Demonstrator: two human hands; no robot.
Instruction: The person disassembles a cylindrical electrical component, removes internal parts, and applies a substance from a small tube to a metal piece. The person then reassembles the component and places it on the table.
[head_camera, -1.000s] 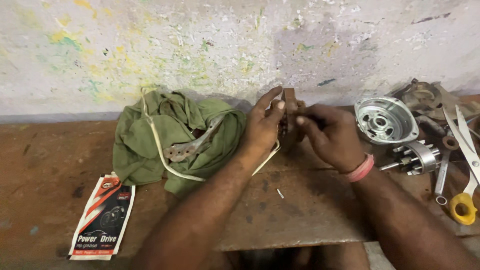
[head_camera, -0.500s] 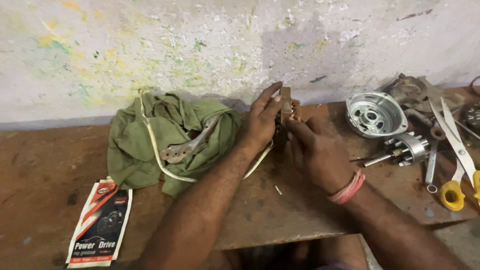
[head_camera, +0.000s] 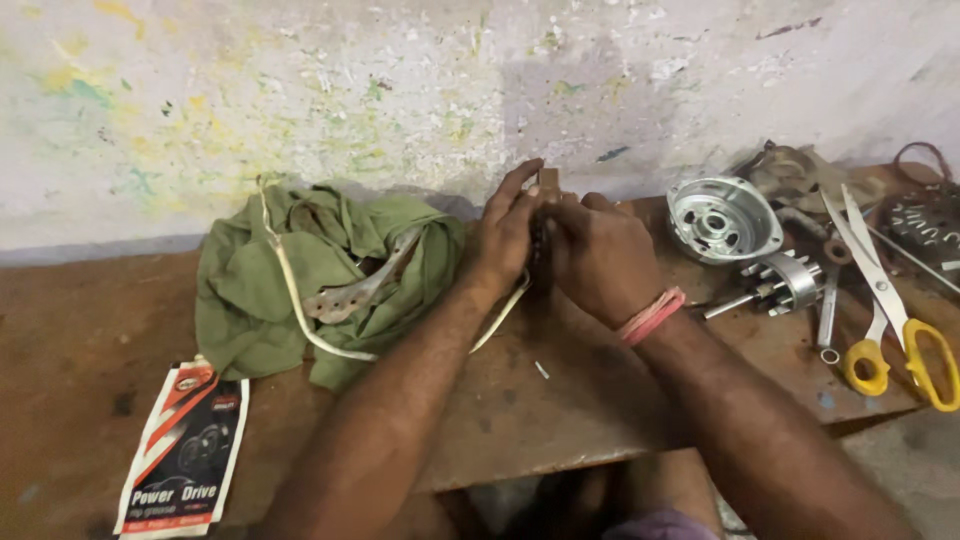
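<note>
Bench front free; green rag (head_camera: 330, 270) blocks left, metal housing (head_camera: 722, 218) right.

Your left hand (head_camera: 508, 232) and right hand (head_camera: 598, 255) meet mid-bench (head_camera: 560, 410) around a small part (head_camera: 548, 183), seemingly upright. The cloth (head_camera: 300, 270) lies left, the pouch (head_camera: 185, 450) before it. Right sit the housing (head_camera: 722, 218), rotor (head_camera: 780, 283) and scissors (head_camera: 890, 310).

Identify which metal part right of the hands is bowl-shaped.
The round silver housing by the wall: a hollow bowl with a centre hole. The rotor in front of it is a toothed cylinder on a shaft, and the wrench is flat.
</note>
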